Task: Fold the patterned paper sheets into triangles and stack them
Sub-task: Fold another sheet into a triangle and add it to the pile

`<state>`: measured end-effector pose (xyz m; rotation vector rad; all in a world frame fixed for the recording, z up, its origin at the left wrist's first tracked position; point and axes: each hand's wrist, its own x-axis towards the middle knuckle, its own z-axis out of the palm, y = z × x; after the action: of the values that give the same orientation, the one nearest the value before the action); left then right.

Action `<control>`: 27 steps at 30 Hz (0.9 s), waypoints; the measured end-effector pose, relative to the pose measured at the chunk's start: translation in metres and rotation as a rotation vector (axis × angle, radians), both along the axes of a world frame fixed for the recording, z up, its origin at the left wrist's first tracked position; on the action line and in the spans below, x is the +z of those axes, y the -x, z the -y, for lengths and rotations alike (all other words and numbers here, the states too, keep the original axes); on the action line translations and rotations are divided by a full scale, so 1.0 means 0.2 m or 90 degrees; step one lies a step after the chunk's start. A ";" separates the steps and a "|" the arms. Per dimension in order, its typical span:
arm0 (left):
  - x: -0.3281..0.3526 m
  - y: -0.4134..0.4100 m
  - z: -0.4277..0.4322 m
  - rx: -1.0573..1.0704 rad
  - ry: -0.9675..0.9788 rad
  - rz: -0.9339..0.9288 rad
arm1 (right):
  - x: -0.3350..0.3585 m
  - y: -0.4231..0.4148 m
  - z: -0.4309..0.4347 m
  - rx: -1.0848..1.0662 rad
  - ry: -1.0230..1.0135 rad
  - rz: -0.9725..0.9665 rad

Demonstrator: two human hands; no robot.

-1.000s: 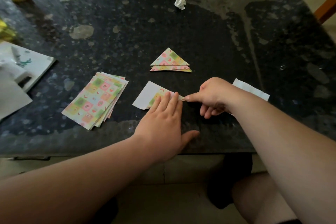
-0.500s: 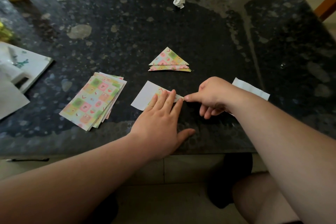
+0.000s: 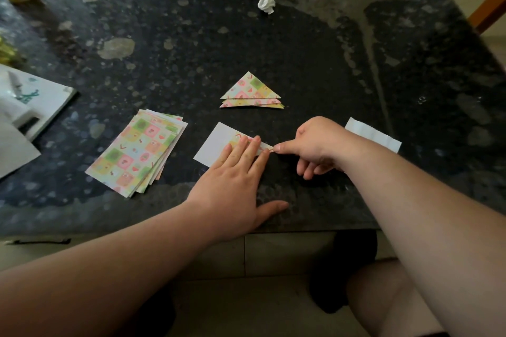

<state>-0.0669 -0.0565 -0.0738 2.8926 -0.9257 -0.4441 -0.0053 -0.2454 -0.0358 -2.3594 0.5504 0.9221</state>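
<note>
The dark speckled stone surface (image 3: pixel 301 49) carries everything, and its near edge runs just behind the left grip's thumb. The left grip (image 3: pixel 235 180) is spread wide and flat, with straight fingers pressing down on the half-folded sheet (image 3: pixel 216 142). The right grip (image 3: pixel 315 145) is narrow and curled. Its leading fingertip meets the sheet's pointed corner right at the left grip's fingertips and seems to pinch it, though the contact is too small to be sure.

Well out to the left of the left grip lies the pile of unfolded patterned sheets (image 3: pixel 139 150), fanned and askew. I judge that a forearm swinging across for the next sheet could drag it further apart or toward the near edge.

The half-folded sheet shows its white underside just beyond and left of the left grip's fingers, with the patterned flap under the fingertips. This is probably where the main risk lies. If the stone is slick, a pull from the right grip could slide the sheet under the flat palm. The corners would then miss each other and the crease would set crooked. Too hard a tug on the tip could also crumple or tear it.

Just beyond both grips, the stack of folded triangles (image 3: pixel 250 90) already sits with its layers offset, so a careless drop would likely skew it more.

Directly behind the right grip's wrist lies a white paper strip (image 3: pixel 372 135), which the forearm could brush aside.
</note>
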 end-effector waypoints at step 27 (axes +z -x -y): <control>0.16 -0.02 -0.07 0.015 -0.107 -0.014 | 0.02 0.01 0.01 -0.015 -0.018 -0.009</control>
<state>-0.0627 -0.0415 -0.0410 3.0372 -0.8907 -0.5764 -0.0071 -0.2473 -0.0320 -2.3182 0.5660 0.9309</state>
